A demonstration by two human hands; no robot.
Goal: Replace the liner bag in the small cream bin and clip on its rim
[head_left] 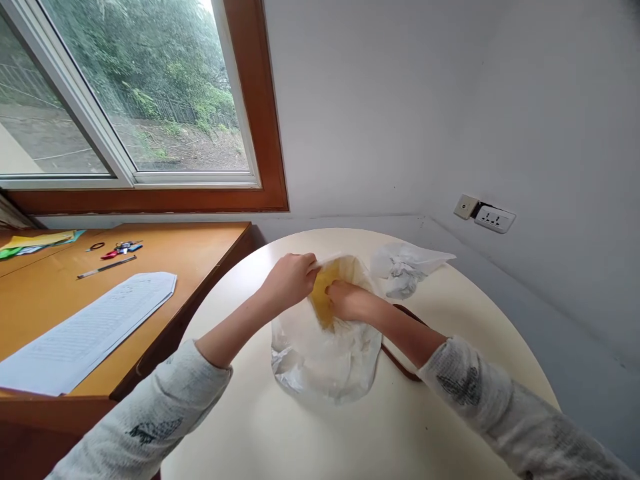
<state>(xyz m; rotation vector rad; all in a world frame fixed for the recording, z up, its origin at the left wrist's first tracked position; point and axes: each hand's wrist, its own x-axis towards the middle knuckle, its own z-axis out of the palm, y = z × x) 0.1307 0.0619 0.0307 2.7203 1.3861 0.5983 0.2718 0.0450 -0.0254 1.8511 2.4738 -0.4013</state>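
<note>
In the middle of the frame, a translucent white plastic bag [327, 367] is lying on a round cream table [240, 427], its mouth facing up and yellow material [321, 297] showing inside. The left hand [295, 277] is pinching the bag's rim at the upper left of the mouth, thumb and fingers closing on the plastic. The right hand [349, 300] is dipping its fingers into the mouth, next to the yellow material; its fingertips are partly hiding, so I cannot tell whether they are grasping anything

The left forearm is slanting up from the lower left, its knuckles facing upward. The right forearm is slanting in from the lower right, its hand pointing left with the fingers curling. Both gray sleeves [185, 387] are ending below the wrists

At the left of the frame, a wooden desk [200, 250] is bearing papers [90, 340], a pen [107, 267] and keys [123, 249], its edge running near the left sleeve. The tabletop is stretching from the bag toward the bottom of the frame. Right of the mouth, a second plastic bag [407, 267] is lying near the table's far edge, and a brown strap [400, 363] is passing beneath the right forearm. Farther right, the table's curved rim is running close to the wall [565, 287]
</note>
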